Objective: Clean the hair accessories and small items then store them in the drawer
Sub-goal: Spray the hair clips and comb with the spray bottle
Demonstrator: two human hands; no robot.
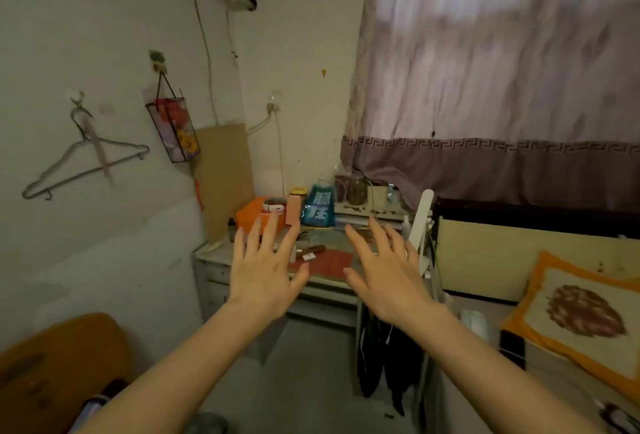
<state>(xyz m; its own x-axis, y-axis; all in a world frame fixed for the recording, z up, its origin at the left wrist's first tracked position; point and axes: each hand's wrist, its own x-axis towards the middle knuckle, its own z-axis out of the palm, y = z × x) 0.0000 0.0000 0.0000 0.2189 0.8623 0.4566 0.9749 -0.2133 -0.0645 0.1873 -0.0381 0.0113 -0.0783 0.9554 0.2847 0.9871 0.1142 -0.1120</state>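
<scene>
Both my hands are stretched out in the air in front of a small cluttered desk (214, 253) in the room's corner. My left hand (263, 270) has its fingers spread and straight and holds nothing. My right hand (384, 277) is spread the same way, also empty. Small items lie on the desk between the hands: a brown stick-like thing (313, 249), a small white piece (308, 257) and a red booklet (329, 262). Drawer fronts (221, 286) show below the desk top, partly hidden by my left hand. No hair accessories can be made out from this distance.
At the desk's back stand an orange box (249, 213), a pink box (293, 210), a blue bag (318, 208) and jars (356, 187). A wire hanger (86, 166) and a hanging holder (173, 132) are on the left wall. Curtain, bed and pillow (581, 315) lie right; dark clothes (384, 357) hang below.
</scene>
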